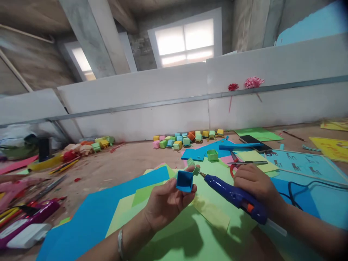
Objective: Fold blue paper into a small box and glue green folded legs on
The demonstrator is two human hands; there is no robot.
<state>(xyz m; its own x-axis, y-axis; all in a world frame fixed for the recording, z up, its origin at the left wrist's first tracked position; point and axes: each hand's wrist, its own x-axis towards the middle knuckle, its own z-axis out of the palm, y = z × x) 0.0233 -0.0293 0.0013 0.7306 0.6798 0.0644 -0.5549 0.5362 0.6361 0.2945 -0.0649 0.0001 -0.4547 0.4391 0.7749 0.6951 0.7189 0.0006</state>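
Observation:
My left hand (170,201) is closed on a small open blue paper box (185,181), its opening turned towards me. A small green folded paper piece (196,169) sticks out behind the box at the fingertips. In my right hand (254,183) is a dark blue hot glue gun (231,192), with a clear glue stick out of its back end. The gun's nozzle points left and appears to meet the green piece; whether they touch I cannot tell. Beyond the nozzle, a small open green paper box (212,155) stands on the coloured sheets.
Blue and green paper sheets (89,210) spread under my hands. Red-handled scissors (244,163) and a phone (255,142) lie at the right, near a black cord (293,195). Several small coloured paper boxes (177,145) line the white partition (149,123). A purple-and-white device (29,224) lies left.

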